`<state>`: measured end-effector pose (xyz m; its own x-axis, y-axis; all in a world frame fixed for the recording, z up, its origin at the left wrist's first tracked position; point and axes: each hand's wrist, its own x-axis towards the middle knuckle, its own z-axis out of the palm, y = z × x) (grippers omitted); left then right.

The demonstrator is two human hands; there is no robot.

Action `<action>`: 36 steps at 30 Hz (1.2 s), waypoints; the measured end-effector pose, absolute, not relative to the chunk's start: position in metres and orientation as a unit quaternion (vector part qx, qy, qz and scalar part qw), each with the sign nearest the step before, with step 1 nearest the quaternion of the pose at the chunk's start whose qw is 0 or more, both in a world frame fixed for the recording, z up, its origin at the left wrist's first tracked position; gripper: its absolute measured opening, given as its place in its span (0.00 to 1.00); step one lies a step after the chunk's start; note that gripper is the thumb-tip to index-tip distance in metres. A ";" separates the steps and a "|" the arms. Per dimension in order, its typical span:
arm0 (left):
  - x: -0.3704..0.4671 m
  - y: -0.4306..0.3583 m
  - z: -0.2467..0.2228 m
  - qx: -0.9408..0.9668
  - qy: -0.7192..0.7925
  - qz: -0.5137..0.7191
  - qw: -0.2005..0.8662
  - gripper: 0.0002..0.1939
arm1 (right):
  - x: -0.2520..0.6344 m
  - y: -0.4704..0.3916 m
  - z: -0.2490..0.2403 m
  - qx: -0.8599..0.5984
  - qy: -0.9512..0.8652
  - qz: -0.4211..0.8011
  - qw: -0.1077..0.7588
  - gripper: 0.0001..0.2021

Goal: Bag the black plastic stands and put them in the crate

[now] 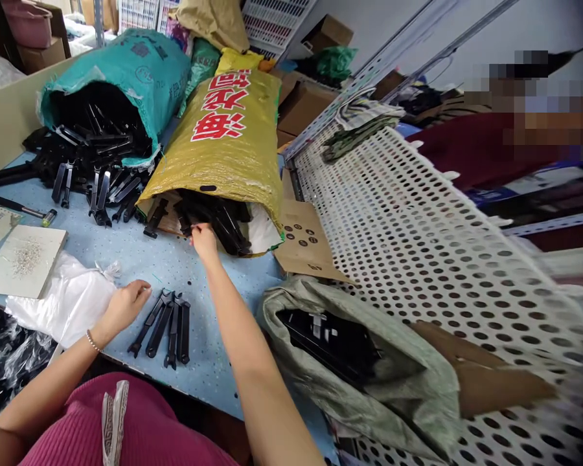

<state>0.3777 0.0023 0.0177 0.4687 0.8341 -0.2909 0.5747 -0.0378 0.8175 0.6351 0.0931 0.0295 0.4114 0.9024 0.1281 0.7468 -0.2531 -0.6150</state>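
Observation:
My right hand [205,242] is at the mouth of a yellow woven sack [233,155], its fingers closed on the end of a black bar-shaped part [185,223]. More black parts [223,223] fill the sack's opening, and the far end of the held one is lost among them. My left hand [126,309] hovers over the table beside a white plastic bag [72,301], fingers loosely bent, thumb apart, nothing visible in them. Between my forearms lies a row of several slim black parts [168,327] on the blue speckled table [208,382].
A teal sack [126,84] spills black parts [94,175] at the back left. A hammer [22,206] and a pale square board [24,259] lie left. On the right are a grey-green sack [398,382], a cardboard flap [304,239] and a white perforated panel [393,213]. Beyond it is a blurred person.

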 end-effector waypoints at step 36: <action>0.362 -0.022 0.014 0.805 0.535 -0.044 0.254 0.23 | 0.615 -0.004 0.018 -0.802 -0.456 0.147 0.356 0.16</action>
